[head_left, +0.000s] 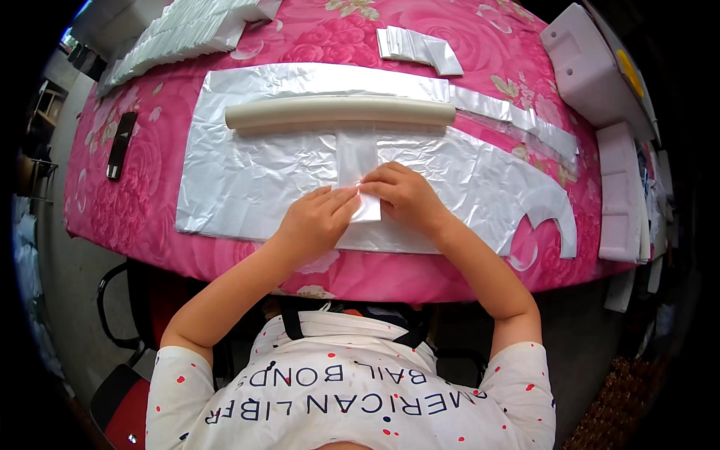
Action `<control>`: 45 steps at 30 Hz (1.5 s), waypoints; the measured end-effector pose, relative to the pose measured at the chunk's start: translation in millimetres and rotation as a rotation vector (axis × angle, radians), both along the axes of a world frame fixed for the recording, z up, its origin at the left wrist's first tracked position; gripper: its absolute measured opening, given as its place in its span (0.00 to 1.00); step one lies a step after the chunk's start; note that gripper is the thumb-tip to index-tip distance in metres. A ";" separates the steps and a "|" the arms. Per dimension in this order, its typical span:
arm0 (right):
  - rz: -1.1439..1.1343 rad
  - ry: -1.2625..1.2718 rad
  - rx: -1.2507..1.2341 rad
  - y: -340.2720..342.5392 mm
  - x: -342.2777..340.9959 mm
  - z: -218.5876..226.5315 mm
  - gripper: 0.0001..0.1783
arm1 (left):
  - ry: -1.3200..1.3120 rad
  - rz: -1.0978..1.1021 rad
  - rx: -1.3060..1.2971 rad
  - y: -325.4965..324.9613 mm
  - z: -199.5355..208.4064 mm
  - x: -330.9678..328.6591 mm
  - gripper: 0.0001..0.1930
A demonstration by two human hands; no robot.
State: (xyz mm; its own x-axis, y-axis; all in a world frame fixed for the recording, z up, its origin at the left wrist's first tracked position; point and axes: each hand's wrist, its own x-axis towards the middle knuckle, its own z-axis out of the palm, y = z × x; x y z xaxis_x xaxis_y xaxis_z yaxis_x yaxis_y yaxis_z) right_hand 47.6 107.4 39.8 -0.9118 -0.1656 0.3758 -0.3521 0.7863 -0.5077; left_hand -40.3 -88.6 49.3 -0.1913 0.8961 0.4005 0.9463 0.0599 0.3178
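A flat pile of thin, shiny white plastic bags (247,176) with cut-out handles at the right end lies across the table before me. Over its far part rests a long cream tube (337,114). A narrow white plastic strip (357,157) runs from the tube toward me, its near end folded over. My left hand (319,217) is closed, its fingertips pressed on the left side of this fold. From the right, my right hand (405,196) pinches the same fold, thumb and fingers almost touching the left fingertips.
Folded white plastic packets make a long stack (184,37) at the far left and a small fan (420,51) at the back. More packets (517,120) line the right. A black knife-like tool (121,146) lies left. White foam boxes (592,67) flank the pink floral tablecloth (322,45).
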 end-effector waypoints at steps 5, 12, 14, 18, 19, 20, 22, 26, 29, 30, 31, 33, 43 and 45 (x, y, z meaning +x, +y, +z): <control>0.010 0.056 -0.053 -21.1 19.3 0.6 0.16 | -0.063 -0.023 -0.025 -18.6 -4.2 9.5 0.29; -0.379 -0.351 -0.409 -22.6 9.9 9.1 0.07 | -0.520 0.258 -0.049 -5.2 0.1 4.2 0.21; -0.471 -0.585 -0.493 -19.8 -2.9 26.3 0.12 | -0.654 0.376 -0.077 1.8 1.4 -1.0 0.23; -0.530 -0.833 -0.647 -8.5 -23.5 32.2 0.16 | -0.855 0.528 -0.151 17.4 7.0 -17.7 0.32; -0.519 -0.843 -0.640 -6.4 -25.4 31.3 0.16 | -0.895 0.546 -0.209 20.7 11.5 -22.3 0.34; -0.507 -0.853 -0.632 -4.8 -26.8 30.1 0.16 | -0.933 0.564 -0.266 22.3 15.8 -24.3 0.35; -0.503 -0.876 -0.605 -2.9 -29.0 30.3 0.17 | -0.805 0.554 -0.237 20.8 21.7 -19.2 0.37; -0.512 -0.891 -0.557 -5.6 -31.3 35.3 0.16 | -0.006 0.357 0.024 25.6 -2.0 -12.2 0.39; -0.525 -0.883 -0.544 -4.2 -32.5 30.7 0.16 | 0.005 0.275 -0.139 40.2 -3.5 3.9 0.40; -0.532 -0.883 -0.538 -3.7 -32.4 29.5 0.15 | -0.009 0.301 -0.174 44.6 -11.8 4.6 0.47; -0.551 -0.868 -0.560 -5.5 -32.2 29.7 0.15 | -0.028 0.308 -0.188 44.3 -18.4 2.7 0.48; -0.589 -0.839 -0.605 -12.3 -30.1 29.3 0.13 | -0.068 0.321 -0.216 42.3 -25.7 -1.1 0.50; -0.585 -0.618 0.246 -12.7 -11.0 52.8 0.11 | -0.073 0.307 -0.100 28.8 -32.6 -5.8 0.56; -0.539 -0.361 0.312 -26.2 -10.1 48.7 0.12 | -0.093 0.304 -0.059 4.0 -25.2 -5.8 0.56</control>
